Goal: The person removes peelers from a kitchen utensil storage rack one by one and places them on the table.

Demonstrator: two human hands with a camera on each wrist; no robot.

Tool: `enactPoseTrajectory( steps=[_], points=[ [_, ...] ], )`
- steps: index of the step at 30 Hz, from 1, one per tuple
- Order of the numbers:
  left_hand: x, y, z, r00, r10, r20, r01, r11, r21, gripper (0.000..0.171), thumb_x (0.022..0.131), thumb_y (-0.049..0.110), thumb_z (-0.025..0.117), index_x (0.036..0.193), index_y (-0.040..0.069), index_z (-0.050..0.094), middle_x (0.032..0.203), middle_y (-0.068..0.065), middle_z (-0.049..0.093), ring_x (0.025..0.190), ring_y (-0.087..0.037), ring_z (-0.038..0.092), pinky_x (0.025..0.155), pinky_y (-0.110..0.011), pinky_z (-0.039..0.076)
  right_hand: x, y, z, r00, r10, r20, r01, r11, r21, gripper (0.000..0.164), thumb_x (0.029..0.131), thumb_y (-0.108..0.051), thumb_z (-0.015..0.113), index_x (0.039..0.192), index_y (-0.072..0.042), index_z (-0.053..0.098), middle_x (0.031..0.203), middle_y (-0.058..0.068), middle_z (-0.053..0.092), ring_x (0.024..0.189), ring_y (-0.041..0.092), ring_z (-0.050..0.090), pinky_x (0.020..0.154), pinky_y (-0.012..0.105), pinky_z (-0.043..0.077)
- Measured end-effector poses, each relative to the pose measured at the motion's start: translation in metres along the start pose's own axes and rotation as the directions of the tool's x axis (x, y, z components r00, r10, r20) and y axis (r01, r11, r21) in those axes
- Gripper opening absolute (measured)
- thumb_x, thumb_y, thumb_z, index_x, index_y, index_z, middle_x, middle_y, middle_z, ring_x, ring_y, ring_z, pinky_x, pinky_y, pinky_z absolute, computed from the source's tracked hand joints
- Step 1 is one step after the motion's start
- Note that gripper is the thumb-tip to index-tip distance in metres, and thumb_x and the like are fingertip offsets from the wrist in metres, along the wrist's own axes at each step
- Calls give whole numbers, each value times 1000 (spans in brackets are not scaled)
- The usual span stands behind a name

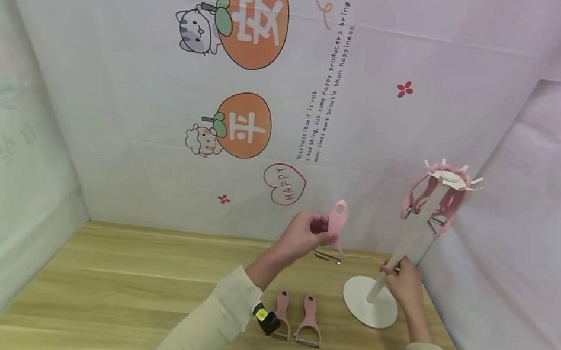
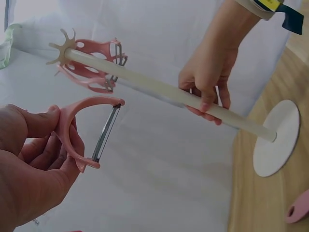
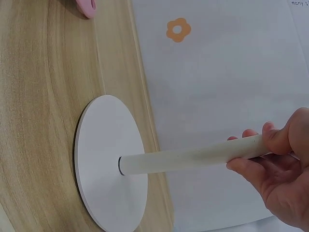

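Note:
My left hand (image 1: 303, 235) pinches a pink Y-shaped peeler (image 1: 337, 219) in the air, its hole end up and its metal blade (image 2: 106, 133) below. To the right stands a white rack (image 1: 412, 235) with a round base (image 1: 370, 302) and a ring of hooks (image 1: 449, 178) on top. My right hand (image 1: 404, 282) grips the rack's pole (image 3: 193, 157) at its lower half. Several pink peelers (image 2: 91, 65) hang from the hooks, blades downward. In the head view the held peeler is apart from the rack, to its left.
Two more pink peelers, a right one (image 1: 310, 323) and a left one (image 1: 282, 307) partly covered by my wrist camera, lie on the wooden table (image 1: 134, 298). A printed white cloth (image 1: 136, 89) covers the back wall, and pale cloth sides (image 1: 532, 264) close in left and right.

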State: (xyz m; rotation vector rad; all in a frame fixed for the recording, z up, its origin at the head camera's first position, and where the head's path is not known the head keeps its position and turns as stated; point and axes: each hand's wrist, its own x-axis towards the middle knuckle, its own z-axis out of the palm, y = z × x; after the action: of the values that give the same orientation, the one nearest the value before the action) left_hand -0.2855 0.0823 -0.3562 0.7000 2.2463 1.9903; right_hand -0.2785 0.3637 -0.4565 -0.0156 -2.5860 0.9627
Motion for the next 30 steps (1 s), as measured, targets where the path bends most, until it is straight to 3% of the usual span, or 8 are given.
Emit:
enactPoseTrajectory(
  steps=[9, 14, 23, 30],
  points=[
    [-18, -30, 1, 1000, -14, -16, 14, 1000, 14, 13, 87, -2, 71, 100, -4, 72, 94, -13, 70, 77, -8, 61, 69, -18, 52, -3, -4, -3, 1000, 9, 1, -9, 1000, 1, 10, 91, 2, 63, 98, 8, 60, 98, 30, 70, 95, 47, 69, 82, 55, 57],
    [-29, -44, 0, 998, -64, -25, 65, 998, 13, 15, 89, 0, 70, 103, -3, 72, 95, -13, 73, 80, -9, 64, 72, -20, 55, -2, -4, -1, 1000, 1, -5, -1, 1000, -3, 9, 91, 1, 63, 97, 7, 60, 97, 29, 70, 97, 48, 68, 82, 56, 57],
    [-56, -82, -17, 983, -176, -54, 176, 984, -12, 14, 91, 2, 68, 104, -4, 70, 95, -12, 71, 83, -12, 65, 72, -26, 57, 0, -4, 1, 1000, 9, 8, -9, 1000, -2, 12, 91, 1, 62, 100, 8, 59, 100, 31, 69, 96, 48, 69, 84, 57, 57],
    [-70, -105, -27, 978, -201, -63, 199, 979, -37, 14, 90, -2, 67, 102, -9, 68, 95, -15, 70, 83, -12, 64, 72, -22, 56, 0, -3, 0, 1000, -9, -15, 9, 1000, -7, 11, 90, 2, 63, 98, 8, 60, 97, 30, 70, 94, 48, 69, 82, 57, 57]
  ],
)
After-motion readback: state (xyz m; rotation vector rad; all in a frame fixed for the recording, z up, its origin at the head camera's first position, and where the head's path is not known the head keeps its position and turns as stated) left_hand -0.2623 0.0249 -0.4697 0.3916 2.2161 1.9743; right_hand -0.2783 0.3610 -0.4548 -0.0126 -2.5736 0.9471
